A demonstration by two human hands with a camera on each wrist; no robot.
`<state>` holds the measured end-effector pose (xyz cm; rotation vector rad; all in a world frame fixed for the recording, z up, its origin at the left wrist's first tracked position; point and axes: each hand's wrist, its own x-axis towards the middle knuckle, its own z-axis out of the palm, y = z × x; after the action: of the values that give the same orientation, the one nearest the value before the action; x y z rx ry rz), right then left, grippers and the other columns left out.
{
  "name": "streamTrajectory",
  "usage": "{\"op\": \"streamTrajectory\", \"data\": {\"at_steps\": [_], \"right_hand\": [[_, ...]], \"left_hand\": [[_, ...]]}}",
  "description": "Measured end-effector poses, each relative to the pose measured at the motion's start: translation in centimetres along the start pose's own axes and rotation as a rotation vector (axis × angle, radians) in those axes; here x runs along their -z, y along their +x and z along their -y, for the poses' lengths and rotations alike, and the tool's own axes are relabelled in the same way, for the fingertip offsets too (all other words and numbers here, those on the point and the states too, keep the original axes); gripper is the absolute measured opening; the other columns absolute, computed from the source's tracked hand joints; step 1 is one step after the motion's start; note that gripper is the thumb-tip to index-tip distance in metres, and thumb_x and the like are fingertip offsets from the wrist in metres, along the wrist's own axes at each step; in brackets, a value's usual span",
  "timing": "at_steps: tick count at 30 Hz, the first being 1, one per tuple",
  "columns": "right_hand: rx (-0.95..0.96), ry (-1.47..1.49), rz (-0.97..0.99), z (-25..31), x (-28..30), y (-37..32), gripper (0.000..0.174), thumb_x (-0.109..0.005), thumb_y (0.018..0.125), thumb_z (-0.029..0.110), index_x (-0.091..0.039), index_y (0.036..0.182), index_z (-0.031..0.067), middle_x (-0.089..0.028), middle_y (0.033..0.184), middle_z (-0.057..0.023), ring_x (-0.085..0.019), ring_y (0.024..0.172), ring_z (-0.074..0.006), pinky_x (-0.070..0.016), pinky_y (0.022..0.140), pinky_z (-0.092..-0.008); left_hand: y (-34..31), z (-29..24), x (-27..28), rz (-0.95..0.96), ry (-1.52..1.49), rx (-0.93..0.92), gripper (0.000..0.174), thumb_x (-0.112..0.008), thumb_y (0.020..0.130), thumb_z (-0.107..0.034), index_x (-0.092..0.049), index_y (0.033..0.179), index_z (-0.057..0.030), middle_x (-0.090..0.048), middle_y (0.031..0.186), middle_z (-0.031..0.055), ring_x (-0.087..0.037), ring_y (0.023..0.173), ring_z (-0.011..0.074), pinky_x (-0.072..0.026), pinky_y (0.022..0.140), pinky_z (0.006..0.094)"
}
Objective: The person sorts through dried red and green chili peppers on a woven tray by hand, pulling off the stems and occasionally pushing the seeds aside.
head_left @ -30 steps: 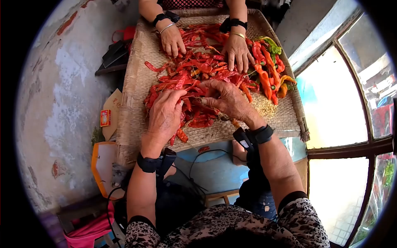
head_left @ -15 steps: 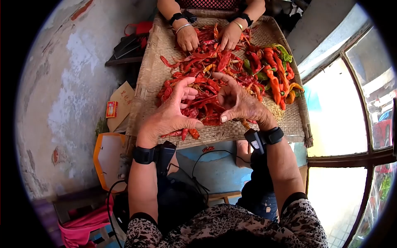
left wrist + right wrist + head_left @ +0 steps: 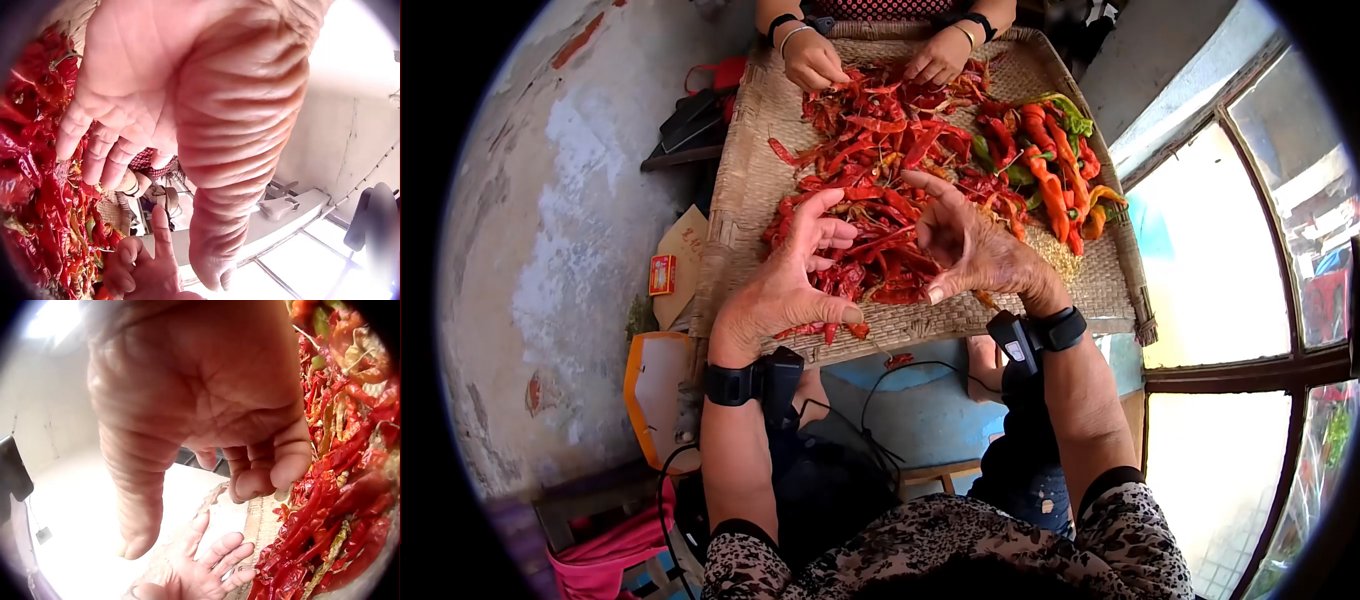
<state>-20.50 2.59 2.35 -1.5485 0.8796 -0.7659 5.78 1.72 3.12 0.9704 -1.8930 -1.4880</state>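
Dried red chilies (image 3: 880,215) lie heaped on a woven tray (image 3: 735,185). My left hand (image 3: 788,285) is held over the near left side of the heap, thumb and fingers spread apart, nothing between them. Facing it across the near chilies is my right hand (image 3: 990,255), its index finger and thumb wide apart and its other fingers bent loosely. In the left wrist view, the left fingertips hang beside the chilies (image 3: 47,194). The right palm (image 3: 219,381) shows bare in the right wrist view.
Across the tray, another person's hands (image 3: 812,62) (image 3: 938,58) handle chilies at the far edge. Fresh red and green peppers (image 3: 1055,175) lie at the right, with pale seeds (image 3: 1060,258) near them. A matchbox (image 3: 662,275) and an orange-edged box (image 3: 655,395) are at the left; a window stands right.
My hands were close together at the chilies, then drew apart into a wide-spread pose and have since barely moved. The other person's hands shifted back toward the tray's far edge.
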Motion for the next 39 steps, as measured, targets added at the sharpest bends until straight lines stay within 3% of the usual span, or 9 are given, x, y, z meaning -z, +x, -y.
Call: {"op": "streamTrajectory", "data": {"at_steps": [10,15,16,20,27,33,35,37,39], "right_hand": [[-0.037,-0.029,-0.008,-0.3,0.5,-0.2,0.127,-0.094,0.051,0.038,-0.018,0.150,0.0149,-0.049,0.091,-0.0004,-0.051,0.082,-0.0131,-0.0453,0.071,-0.0273],[-0.023,-0.100,-0.130,-0.5,1.1,0.1,0.081,-0.083,0.074,0.025,-0.039,0.142,0.0108,-0.049,0.081,0.0046,-0.046,0.071,-0.0040,-0.0402,0.064,-0.0197],[-0.013,-0.254,-0.190,-0.8,0.9,0.1,0.053,-0.073,0.083,0.018,-0.052,0.130,0.0084,-0.055,0.075,0.0011,-0.054,0.070,-0.0102,-0.0446,0.063,-0.0255],[0.220,-0.997,-0.337,-3.5,-1.0,1.1,0.038,-0.068,0.081,0.015,-0.059,0.117,0.0060,-0.062,0.093,-0.0147,-0.063,0.082,-0.0347,-0.0512,0.070,-0.0415],[0.067,-1.146,-0.303,-4.2,-1.9,3.7,0.013,-0.062,0.084,0.014,-0.062,0.092,0.0035,-0.062,0.091,-0.0147,-0.062,0.079,-0.0366,-0.0507,0.067,-0.0437],[0.180,-0.646,-0.475,-3.4,2.5,2.4,0.018,-0.062,0.085,0.015,-0.065,0.091,-0.0019,-0.067,0.085,-0.0160,-0.066,0.072,-0.0251,-0.0526,0.062,-0.0356],[0.044,-0.405,-0.807,-3.9,4.6,2.2,0.023,-0.062,0.088,0.017,-0.066,0.099,-0.0029,-0.068,0.081,-0.0150,-0.066,0.071,-0.0204,-0.0514,0.062,-0.0322],[0.060,-0.581,-1.127,-3.3,5.3,1.8,0.033,-0.061,0.089,0.017,-0.059,0.115,-0.0034,-0.068,0.079,-0.0122,-0.066,0.068,-0.0205,-0.0511,0.059,-0.0321],[0.068,-0.830,-1.061,-3.1,4.4,1.9,0.036,-0.063,0.088,0.018,-0.058,0.117,-0.0023,-0.067,0.081,-0.0136,-0.066,0.067,-0.0250,-0.0508,0.058,-0.0349]], "left_hand": [[0.0,0.2,0.2,0.012,0.008,-0.040,0.126,-0.087,0.055,-0.052,-0.012,0.148,-0.0127,-0.045,0.129,0.0198,-0.046,0.122,0.0330,-0.0390,0.100,0.0473],[0.3,-0.4,-0.6,-0.051,0.173,-0.013,0.096,-0.085,0.064,-0.037,-0.031,0.139,-0.0083,-0.048,0.125,0.0174,-0.047,0.120,0.0296,-0.0415,0.098,0.0419],[0.4,-0.5,-1.0,-0.097,0.309,0.020,0.080,-0.082,0.069,-0.030,-0.041,0.133,-0.0059,-0.050,0.122,0.0158,-0.049,0.117,0.0289,-0.0433,0.096,0.0398],[1.0,1.6,-3.3,-0.311,1.006,-0.288,0.036,-0.069,0.078,-0.007,-0.056,0.111,-0.0003,-0.052,0.105,0.0134,-0.053,0.102,0.0322,-0.0471,0.085,0.0401],[1.3,3.0,-3.2,-0.308,1.053,-0.231,0.031,-0.069,0.078,-0.006,-0.057,0.106,-0.0005,-0.053,0.104,0.0136,-0.053,0.101,0.0326,-0.0468,0.085,0.0410],[0.8,2.7,-2.5,-0.320,1.031,-0.121,0.027,-0.066,0.080,-0.006,-0.057,0.105,-0.0016,-0.055,0.105,0.0126,-0.053,0.101,0.0328,-0.0470,0.085,0.0408],[1.0,2.5,-2.9,-0.374,0.983,-0.191,0.026,-0.065,0.082,-0.007,-0.057,0.106,-0.0011,-0.055,0.107,0.0129,-0.053,0.104,0.0326,-0.0468,0.087,0.0403],[1.6,2.7,-3.3,-0.368,0.987,-0.231,0.028,-0.064,0.083,-0.007,-0.057,0.110,-0.0014,-0.055,0.110,0.0129,-0.052,0.106,0.0326,-0.0462,0.089,0.0405],[2.3,3.2,-3.6,-0.369,0.990,-0.280,0.030,-0.063,0.084,-0.007,-0.057,0.113,-0.0017,-0.056,0.112,0.0129,-0.052,0.108,0.0325,-0.0457,0.091,0.0407]]}}
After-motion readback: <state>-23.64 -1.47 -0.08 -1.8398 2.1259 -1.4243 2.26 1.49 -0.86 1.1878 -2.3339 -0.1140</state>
